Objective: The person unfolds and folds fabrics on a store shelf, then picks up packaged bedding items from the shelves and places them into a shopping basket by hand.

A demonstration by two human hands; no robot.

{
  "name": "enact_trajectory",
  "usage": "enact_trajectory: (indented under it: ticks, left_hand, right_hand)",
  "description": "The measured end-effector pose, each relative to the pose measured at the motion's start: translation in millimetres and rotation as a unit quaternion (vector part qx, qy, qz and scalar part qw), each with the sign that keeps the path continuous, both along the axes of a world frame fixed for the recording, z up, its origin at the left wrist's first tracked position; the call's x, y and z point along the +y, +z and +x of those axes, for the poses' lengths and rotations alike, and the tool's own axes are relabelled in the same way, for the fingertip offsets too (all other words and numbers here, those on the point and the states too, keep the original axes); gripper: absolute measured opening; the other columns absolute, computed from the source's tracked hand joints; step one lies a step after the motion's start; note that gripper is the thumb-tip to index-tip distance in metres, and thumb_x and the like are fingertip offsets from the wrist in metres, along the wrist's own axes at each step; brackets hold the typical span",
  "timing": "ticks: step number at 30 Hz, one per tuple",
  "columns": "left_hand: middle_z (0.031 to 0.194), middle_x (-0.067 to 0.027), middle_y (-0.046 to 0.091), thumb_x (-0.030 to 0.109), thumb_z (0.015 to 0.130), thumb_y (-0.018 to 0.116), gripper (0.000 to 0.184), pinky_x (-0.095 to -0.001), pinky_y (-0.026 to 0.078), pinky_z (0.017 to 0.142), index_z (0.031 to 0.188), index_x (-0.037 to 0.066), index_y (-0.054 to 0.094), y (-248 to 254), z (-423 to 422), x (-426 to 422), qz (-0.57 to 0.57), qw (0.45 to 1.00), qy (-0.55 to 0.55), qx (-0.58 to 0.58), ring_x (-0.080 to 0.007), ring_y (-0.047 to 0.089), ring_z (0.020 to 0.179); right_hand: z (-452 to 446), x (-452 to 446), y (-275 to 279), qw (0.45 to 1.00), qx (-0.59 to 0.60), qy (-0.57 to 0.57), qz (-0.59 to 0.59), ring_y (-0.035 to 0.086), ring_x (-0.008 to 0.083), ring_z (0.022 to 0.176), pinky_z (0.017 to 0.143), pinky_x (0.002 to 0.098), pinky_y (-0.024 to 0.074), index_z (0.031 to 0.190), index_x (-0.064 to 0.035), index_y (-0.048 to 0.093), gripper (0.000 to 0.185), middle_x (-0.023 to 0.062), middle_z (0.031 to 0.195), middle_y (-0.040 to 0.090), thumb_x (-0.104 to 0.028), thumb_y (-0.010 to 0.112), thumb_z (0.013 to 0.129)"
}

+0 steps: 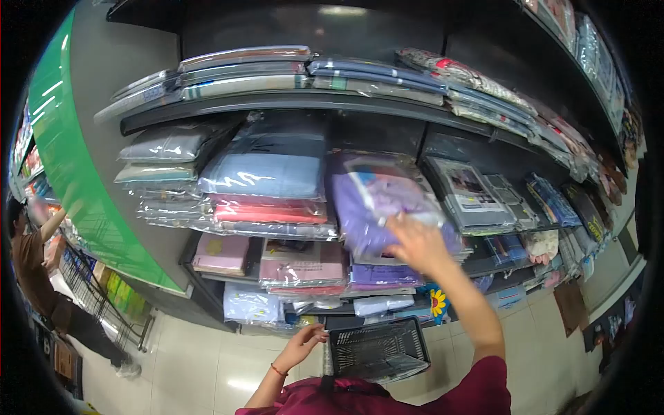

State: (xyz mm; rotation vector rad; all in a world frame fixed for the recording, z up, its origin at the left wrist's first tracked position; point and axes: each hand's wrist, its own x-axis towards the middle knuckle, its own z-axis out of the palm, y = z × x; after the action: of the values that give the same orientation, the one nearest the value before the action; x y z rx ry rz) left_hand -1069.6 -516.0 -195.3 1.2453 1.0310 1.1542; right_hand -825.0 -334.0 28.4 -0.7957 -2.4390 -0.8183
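In the head view, my right hand (418,242) reaches to the middle shelf and grips the lower front edge of a purple plastic-wrapped textile package (366,204). That package has a white and pink printed insert, sits tilted toward me and looks slightly smeared by motion. Some of my right fingertips are hard to make out against the plastic. Lower down, my left hand (304,346) is beside the near left corner of a black shopping basket (377,346), its fingers loosely bent and apart. Clear plastic lies inside the basket.
Folded textiles in blue (266,173) and pink (270,213) plastic packs are stacked left of the purple one. Another shelf (277,104) with flat packs overhangs it. A yellow flower decoration (437,302) hangs low. At far left stands another person (34,266) beside a wire cart (93,297).
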Motion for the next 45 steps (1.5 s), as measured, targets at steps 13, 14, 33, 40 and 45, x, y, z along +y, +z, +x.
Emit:
enact_trajectory:
  ticks: [13, 14, 33, 40, 45]
  left_hand:
    - [0.118, -0.0096, 0.046, 0.015, 0.08, 0.059, 0.055, -0.034, 0.041, 0.088, 0.126, 0.005, 0.03, 110.2, 53.4, 87.9, -0.085, 0.965, -0.021, -0.248, -0.0191, 0.048, 0.105]
    - [0.118, -0.0097, 0.045, 0.013, 0.079, 0.06, 0.056, -0.0329, 0.041, 0.089, 0.126, 0.003, 0.03, 98.5, 54.9, 87.3, -0.097, 0.965, -0.029, -0.242, -0.0186, 0.048, 0.105]
    - [0.088, -0.0122, 0.059, 0.014, 0.063, 0.068, 0.038, -0.0368, 0.045, 0.07, 0.099, 0.008, 0.056, 9.9, 101.1, 55.6, 0.205, 0.861, 0.028, 0.465, -0.0313, 0.056, 0.081]
    - [0.091, -0.0065, 0.062, 0.035, 0.066, 0.068, 0.043, -0.0494, 0.021, 0.101, 0.102, 0.014, 0.058, -84.1, 128.4, 39.9, 0.099, 0.817, -0.099, 0.56, -0.0238, 0.058, 0.089]
    - [0.092, -0.0047, 0.063, 0.041, 0.062, 0.069, 0.052, -0.0511, 0.019, 0.101, 0.106, 0.016, 0.056, -112.4, 150.5, 44.2, 0.034, 0.791, -0.148, 0.592, -0.0231, 0.058, 0.09]
  right_hand:
    - [41.9, -144.6, -77.7, 0.976, 0.146, 0.038, -0.157, 0.043, 0.0278, 0.116, 0.091, 0.0353, 0.04, 0.115, -0.0103, 0.052, 0.056, 0.007, 0.124, 0.047, -0.031, 0.066, 0.065]
    - [47.7, -147.7, -86.0, 0.97, 0.162, 0.043, -0.175, 0.042, 0.0276, 0.117, 0.092, 0.0356, 0.0391, 0.114, -0.0102, 0.052, 0.055, 0.0067, 0.125, 0.046, -0.031, 0.065, 0.066]
    - [162.3, -245.9, -284.5, 0.673, 0.112, -0.323, -0.656, 0.057, 0.0327, 0.09, 0.078, 0.0432, 0.0444, 0.106, -0.0033, 0.052, 0.043, 0.0191, 0.094, 0.059, -0.038, 0.051, 0.08]
    - [199.1, -286.4, -304.5, 0.666, 0.19, -0.381, -0.613, 0.058, 0.0307, 0.087, 0.075, 0.0409, 0.0458, 0.111, -0.0027, 0.049, 0.044, 0.0183, 0.094, 0.058, -0.035, 0.052, 0.081]
    - [208.8, -333.4, -328.1, 0.636, 0.222, -0.387, -0.63, 0.058, 0.0336, 0.081, 0.071, 0.0429, 0.0469, 0.11, -0.0069, 0.05, 0.041, 0.0177, 0.089, 0.059, -0.036, 0.052, 0.081]
